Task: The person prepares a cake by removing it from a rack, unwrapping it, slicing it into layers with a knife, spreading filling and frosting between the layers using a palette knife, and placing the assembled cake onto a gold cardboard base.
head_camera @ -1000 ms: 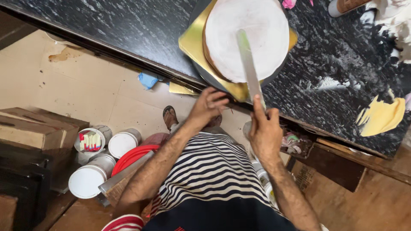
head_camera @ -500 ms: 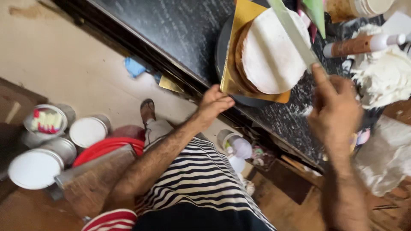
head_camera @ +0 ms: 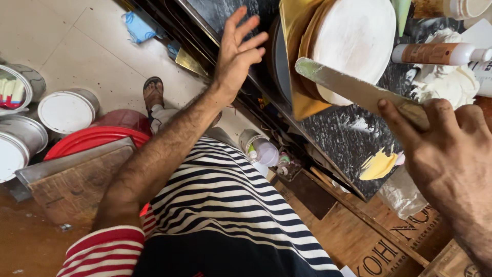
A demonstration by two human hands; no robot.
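Right hand (head_camera: 451, 154) gripped spatula (head_camera: 353, 90), blade reaching out over cake (head_camera: 353, 43). Left hand (head_camera: 238, 51) spread wide, empty, beside turntable (head_camera: 279, 61) edge.

White-lidded tins (head_camera: 66, 110) and a red basin (head_camera: 97, 139) on the floor — a brown-labelled bottle (head_camera: 435, 53) on the counter.

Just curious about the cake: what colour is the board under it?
Gold: the board under the white cake shows shiny gold in the head view.
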